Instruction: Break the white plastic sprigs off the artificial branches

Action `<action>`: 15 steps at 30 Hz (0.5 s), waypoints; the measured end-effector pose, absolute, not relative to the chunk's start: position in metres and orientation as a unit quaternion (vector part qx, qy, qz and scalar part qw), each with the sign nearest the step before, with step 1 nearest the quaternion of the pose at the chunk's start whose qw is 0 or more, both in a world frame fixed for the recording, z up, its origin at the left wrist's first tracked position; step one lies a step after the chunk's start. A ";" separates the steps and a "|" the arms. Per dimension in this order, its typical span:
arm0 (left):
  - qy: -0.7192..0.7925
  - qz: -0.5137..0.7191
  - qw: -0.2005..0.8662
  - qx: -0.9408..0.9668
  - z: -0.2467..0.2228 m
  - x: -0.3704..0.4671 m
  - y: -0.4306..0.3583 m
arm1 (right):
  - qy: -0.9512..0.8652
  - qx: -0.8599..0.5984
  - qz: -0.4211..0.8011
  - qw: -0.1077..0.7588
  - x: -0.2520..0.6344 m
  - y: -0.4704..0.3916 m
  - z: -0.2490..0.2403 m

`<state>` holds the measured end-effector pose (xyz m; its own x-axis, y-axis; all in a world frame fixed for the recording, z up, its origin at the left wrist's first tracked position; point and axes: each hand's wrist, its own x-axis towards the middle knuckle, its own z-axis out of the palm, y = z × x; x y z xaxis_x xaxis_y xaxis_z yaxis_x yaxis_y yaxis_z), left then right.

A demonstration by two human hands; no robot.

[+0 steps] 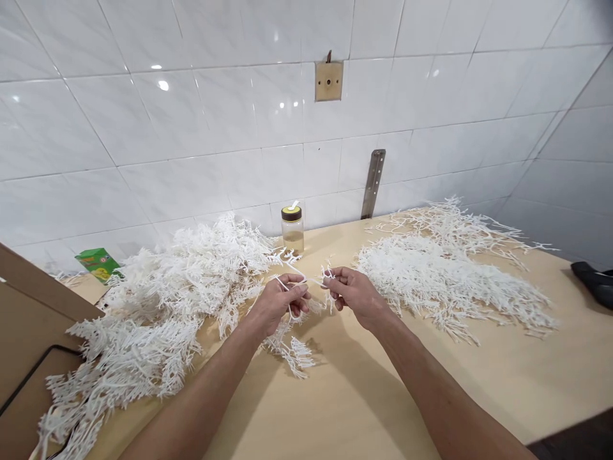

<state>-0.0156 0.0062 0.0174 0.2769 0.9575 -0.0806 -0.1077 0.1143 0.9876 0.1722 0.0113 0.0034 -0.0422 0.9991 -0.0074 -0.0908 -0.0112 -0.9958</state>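
Note:
In the middle of the head view my left hand [283, 299] is closed on a white branching plastic sprig [291, 260], whose forked tips stick up above the fingers. Just to the right, my right hand [352, 291] pinches a twiggy end of white sprig [328, 275] between thumb and fingers. A thin white stem spans the gap between the hands; whether both ends belong to one piece I cannot tell. More white sprigs [294, 354] lie on the table below my left hand. A large heap of them [191, 275] rises to the left.
Flatter piles of white twigs [445, 275] spread at the right. Behind my hands stands a clear jar [292, 233] with a dark lid. A metal strip [373, 184] leans on the tiled wall. A green box [98, 264] and cardboard [38, 332] are left; a black object [594, 284] sits far right.

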 end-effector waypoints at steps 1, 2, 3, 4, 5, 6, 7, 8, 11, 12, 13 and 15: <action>0.415 0.414 0.634 0.504 0.018 -0.017 0.007 | -0.481 -0.471 0.526 0.519 0.175 0.013 0.004; 0.411 0.399 0.648 0.502 0.019 -0.019 0.007 | -0.479 -0.470 0.519 0.530 0.178 0.014 0.003; 0.407 0.385 0.659 0.502 0.020 -0.020 0.008 | -0.477 -0.468 0.512 0.540 0.181 0.015 0.003; 0.404 0.373 0.666 0.503 0.020 -0.021 0.008 | -0.477 -0.465 0.506 0.548 0.184 0.017 0.002; 0.402 0.365 0.670 0.506 0.021 -0.022 0.008 | -0.476 -0.464 0.502 0.553 0.187 0.018 0.001; 0.400 0.360 0.673 0.508 0.021 -0.022 0.007 | -0.476 -0.464 0.499 0.556 0.190 0.020 0.000; 0.399 0.359 0.673 0.509 0.020 -0.023 0.007 | -0.474 -0.466 0.499 0.556 0.191 0.021 -0.001; 0.400 0.362 0.672 0.507 0.020 -0.023 0.007 | -0.470 -0.469 0.500 0.556 0.193 0.022 -0.002; 0.410 0.375 0.667 0.497 0.018 -0.023 0.007 | -0.458 -0.468 0.514 0.554 0.195 0.024 -0.003; 0.414 0.379 0.666 0.492 0.018 -0.023 0.007 | -0.454 -0.465 0.519 0.554 0.194 0.024 -0.003; 0.416 0.382 0.665 0.488 0.018 -0.023 0.008 | -0.452 -0.462 0.525 0.554 0.194 0.023 -0.003; 0.416 0.390 0.668 0.478 0.018 -0.022 0.009 | -0.455 -0.457 0.534 0.547 0.193 0.022 -0.002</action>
<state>-0.0220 0.0087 0.0184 0.3494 0.9188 -0.1837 -0.1231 0.2394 0.9631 0.1928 0.0222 -0.0021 0.0165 0.9998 0.0099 -0.1690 0.0126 -0.9855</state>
